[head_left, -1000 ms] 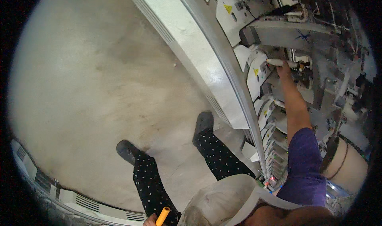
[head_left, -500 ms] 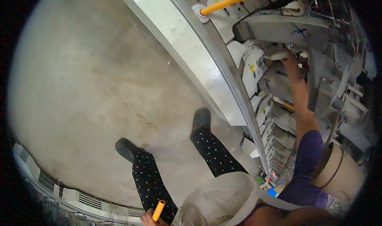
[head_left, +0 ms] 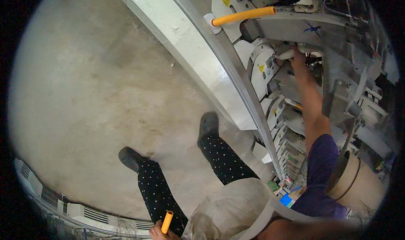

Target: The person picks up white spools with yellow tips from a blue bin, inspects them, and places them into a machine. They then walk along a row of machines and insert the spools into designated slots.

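Note:
At the lower edge my left hand (head_left: 157,231) is closed around a yellow tube (head_left: 167,222), which points upward beside my leg. My right arm, in a purple sleeve, reaches up into the machine at the right. There my right hand (head_left: 298,58) is closed on a pale tapered piece (head_left: 287,54) whose kind I cannot make out; the fingers are partly hidden in the dim space. Close to it stands a white machine unit (head_left: 263,70) with a yellow warning triangle. Farther up, another yellow tube (head_left: 244,16) sticks out from a white round holder (head_left: 212,24).
A long white casing with a metal rail (head_left: 198,50) runs along the machine. Grey guards (head_left: 337,96) and a beige cylinder (head_left: 348,176) crowd the right. More white machine housings (head_left: 90,212) line the lower left. Concrete floor (head_left: 93,92) lies between, under my shoes.
The view has shifted slightly, so the machine sits a little farther left. My right hand stays inside the machine at the pale piece; my left hand still holds the yellow tube.

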